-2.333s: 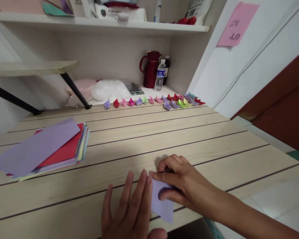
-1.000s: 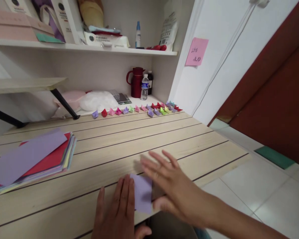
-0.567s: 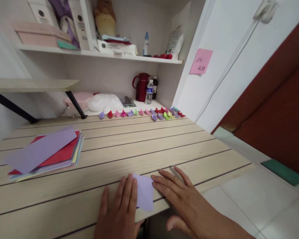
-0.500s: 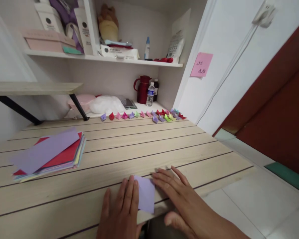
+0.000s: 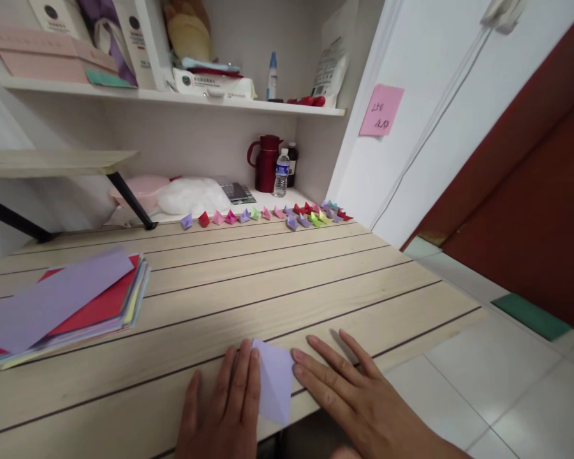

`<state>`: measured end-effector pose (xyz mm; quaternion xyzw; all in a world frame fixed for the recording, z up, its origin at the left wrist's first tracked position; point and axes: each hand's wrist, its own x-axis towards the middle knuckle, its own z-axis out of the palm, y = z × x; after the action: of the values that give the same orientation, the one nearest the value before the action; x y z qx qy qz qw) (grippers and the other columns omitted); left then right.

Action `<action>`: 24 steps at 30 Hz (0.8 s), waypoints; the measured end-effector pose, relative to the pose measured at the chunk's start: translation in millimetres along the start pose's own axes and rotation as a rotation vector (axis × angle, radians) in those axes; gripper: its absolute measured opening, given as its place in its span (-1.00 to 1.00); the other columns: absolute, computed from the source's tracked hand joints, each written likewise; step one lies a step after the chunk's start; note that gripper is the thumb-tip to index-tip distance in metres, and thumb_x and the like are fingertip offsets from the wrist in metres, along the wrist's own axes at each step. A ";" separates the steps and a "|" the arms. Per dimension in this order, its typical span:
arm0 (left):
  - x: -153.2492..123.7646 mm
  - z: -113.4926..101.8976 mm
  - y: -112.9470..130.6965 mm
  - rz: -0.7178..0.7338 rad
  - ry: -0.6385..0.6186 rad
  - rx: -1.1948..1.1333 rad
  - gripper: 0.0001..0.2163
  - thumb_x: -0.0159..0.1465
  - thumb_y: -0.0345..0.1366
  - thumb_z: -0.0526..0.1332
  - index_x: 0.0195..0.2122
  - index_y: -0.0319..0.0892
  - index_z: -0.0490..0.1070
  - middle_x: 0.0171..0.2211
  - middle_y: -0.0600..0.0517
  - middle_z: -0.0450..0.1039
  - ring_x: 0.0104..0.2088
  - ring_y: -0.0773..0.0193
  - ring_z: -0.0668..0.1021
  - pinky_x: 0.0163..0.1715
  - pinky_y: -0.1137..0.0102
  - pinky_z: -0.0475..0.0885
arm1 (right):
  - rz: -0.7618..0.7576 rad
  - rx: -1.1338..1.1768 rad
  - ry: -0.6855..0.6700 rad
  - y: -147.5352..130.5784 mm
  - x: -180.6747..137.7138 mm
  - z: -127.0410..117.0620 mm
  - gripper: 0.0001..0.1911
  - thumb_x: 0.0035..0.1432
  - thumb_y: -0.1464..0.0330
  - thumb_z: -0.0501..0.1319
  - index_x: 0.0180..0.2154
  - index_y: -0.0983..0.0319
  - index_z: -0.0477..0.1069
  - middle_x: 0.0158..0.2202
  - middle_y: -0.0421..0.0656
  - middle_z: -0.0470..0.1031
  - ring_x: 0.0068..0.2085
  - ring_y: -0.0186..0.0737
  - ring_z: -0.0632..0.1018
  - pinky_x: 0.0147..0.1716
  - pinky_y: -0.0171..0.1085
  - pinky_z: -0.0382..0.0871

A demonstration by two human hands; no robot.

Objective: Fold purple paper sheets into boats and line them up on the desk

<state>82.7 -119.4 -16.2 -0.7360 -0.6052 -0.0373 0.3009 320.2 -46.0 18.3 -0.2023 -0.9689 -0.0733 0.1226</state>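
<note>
A folded sheet of lilac origami paper (image 5: 275, 381) lies at the front edge of the wooden table, with a crease running across it. My left hand (image 5: 224, 401) rests flat on its left side, covering that part. The fingers of my right hand (image 5: 344, 386) are spread, and their tips touch the paper's right edge. At the far edge of the table stand several small folded paper boats (image 5: 245, 215) in many colours. To the left lies a stack of coloured paper (image 5: 106, 305), topped by a lilac strip (image 5: 57, 299).
A small raised shelf (image 5: 57, 162) on black legs stands at the back left. Behind the table, a cabinet holds a red jug (image 5: 266, 162), a water bottle (image 5: 281, 173) and a white plastic bag (image 5: 194, 196). The table's right side (image 5: 459, 312) drops to a tiled floor.
My right hand's fingers have spread wider at the paper's right edge. A crease now shows on the lilac paper. The whole view has shifted slightly, while my left hand stays on the paper.
</note>
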 end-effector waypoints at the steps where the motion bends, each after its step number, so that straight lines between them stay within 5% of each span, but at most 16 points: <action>1: -0.1 0.3 -0.1 0.000 0.012 0.004 -0.43 0.18 -0.54 -0.03 0.21 -0.10 0.34 0.30 0.03 0.25 0.21 0.11 0.42 0.03 -0.05 0.38 | 0.015 -0.023 0.024 -2.3 -0.6 0.8 -0.10 0.26 -0.18 0.02 0.35 0.34 0.10 0.35 -0.04 0.20 0.39 0.11 0.13 0.40 0.15 -0.38; 6: -2.4 -1.7 0.7 0.004 0.008 -0.022 -0.43 0.20 -0.55 -0.05 0.20 -0.05 0.36 0.30 0.06 0.28 0.24 0.10 0.38 0.07 -0.08 0.35 | 0.010 -0.045 0.138 -21.4 22.9 9.8 -0.08 0.28 -0.11 0.10 0.36 0.45 0.05 0.39 0.08 0.08 0.43 0.13 -0.02 0.40 0.09 -0.24; 10: -3.2 -2.0 1.7 -0.010 -0.002 -0.047 -0.44 0.23 -0.53 -0.06 0.24 -0.07 0.30 0.34 0.06 0.20 0.30 0.12 0.30 0.14 -0.09 0.28 | -0.044 0.024 0.030 -28.9 34.4 17.2 -0.07 0.27 0.01 0.20 0.39 0.48 -0.04 0.41 0.14 -0.01 0.43 0.09 -0.01 0.40 0.00 -0.08; 15: -16.8 7.2 -0.8 -0.025 0.056 -0.115 -0.44 0.21 -0.51 -0.04 0.27 -0.18 0.26 0.36 0.01 0.16 0.41 0.14 0.06 0.34 -0.18 -0.09 | -0.040 0.018 -0.026 -30.4 33.5 18.3 0.00 0.11 0.15 0.38 0.37 0.50 -0.01 0.40 0.22 -0.02 0.41 0.18 0.07 0.36 0.03 0.06; 21: -47.6 17.2 -14.9 0.008 0.213 -0.061 -0.49 0.24 -0.47 0.00 0.23 -0.22 0.29 0.30 -0.09 0.27 0.43 0.08 0.01 0.34 -0.21 -0.18 | -0.023 -0.007 0.011 -33.7 31.8 27.2 -0.17 0.22 0.19 0.29 0.36 0.44 0.06 0.40 0.18 0.00 0.38 0.16 0.14 0.31 0.03 0.18; 24: -48.9 19.7 -17.0 0.006 0.255 -0.027 -0.50 0.22 -0.47 0.04 0.21 -0.22 0.32 0.28 -0.07 0.30 0.42 0.06 0.01 0.34 -0.21 -0.17 | -0.023 -0.052 0.072 -34.6 30.6 38.0 -0.32 0.27 0.38 0.19 0.35 0.43 0.09 0.40 0.13 0.05 0.38 0.13 0.17 0.30 0.04 0.21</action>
<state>48.1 -150.8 -45.9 -0.7311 -0.5594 -0.1380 0.3655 270.9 -58.6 -13.2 -0.1914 -0.9638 -0.1072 0.1514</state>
